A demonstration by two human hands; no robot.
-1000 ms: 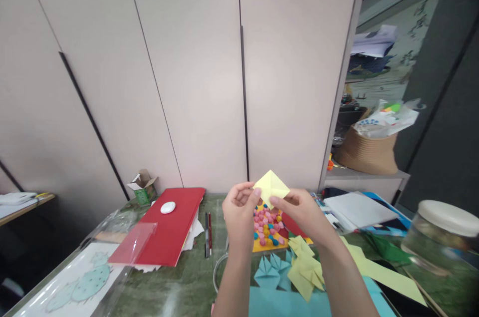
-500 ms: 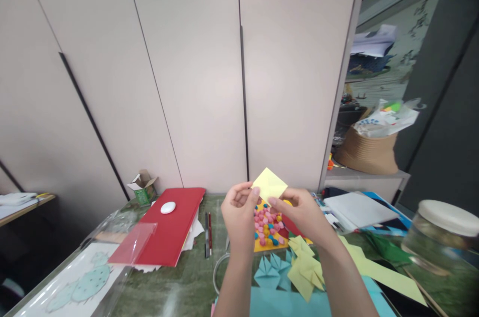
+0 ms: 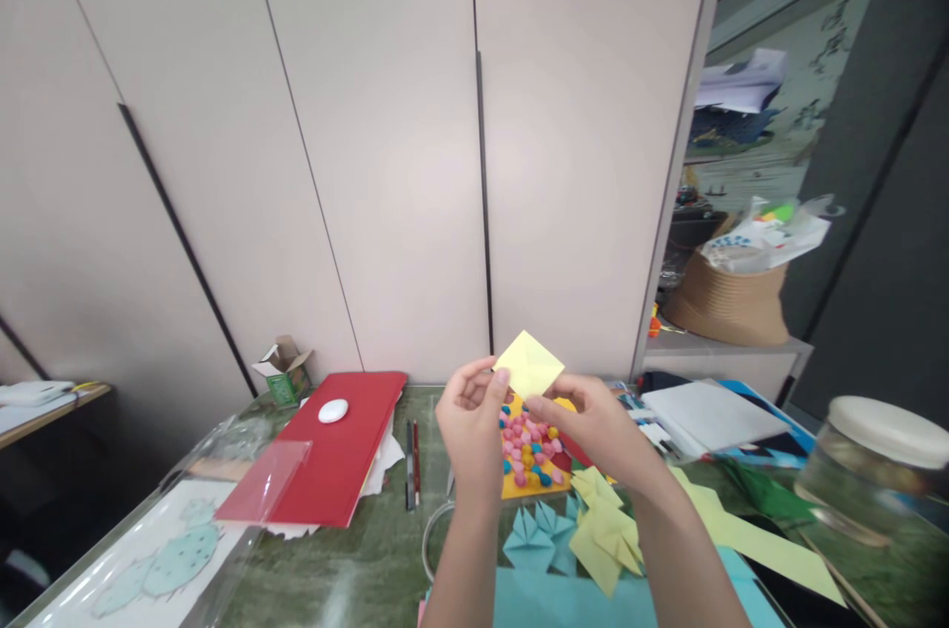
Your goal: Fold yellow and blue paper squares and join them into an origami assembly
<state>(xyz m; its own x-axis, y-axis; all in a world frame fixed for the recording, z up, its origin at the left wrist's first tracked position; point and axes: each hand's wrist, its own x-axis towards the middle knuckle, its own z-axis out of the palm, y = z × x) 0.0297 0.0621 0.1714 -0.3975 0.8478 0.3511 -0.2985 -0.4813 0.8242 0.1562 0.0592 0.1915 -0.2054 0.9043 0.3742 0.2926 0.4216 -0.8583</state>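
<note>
A small pale-yellow square of folded paper (image 3: 529,363), turned like a diamond, is held up above the table with crease lines on its face. My left hand (image 3: 474,415) pinches its left corner between thumb and fingers. At its lower right edge, my right hand (image 3: 589,415) grips it, thumb in front. Beneath my hands, blue folded paper pieces (image 3: 535,539) and yellow folded paper pieces (image 3: 604,534) lie by a sheet of blue paper (image 3: 570,598). Just behind sits a cluster of pink, blue and yellow pompom-like balls (image 3: 530,445) on a yellow base.
To the left lie a red folder (image 3: 341,450) with a white oval object (image 3: 333,410) on it, two pencils (image 3: 412,465) and a green box (image 3: 283,373). A lidded clear jar (image 3: 867,470) and yellow paper strips (image 3: 763,534) are on the right. Cabinet doors (image 3: 407,163) rise behind.
Both hands and the yellow paper have shifted very slightly left. The grip on the paper looks the same, and the things on the table have stayed put.
</note>
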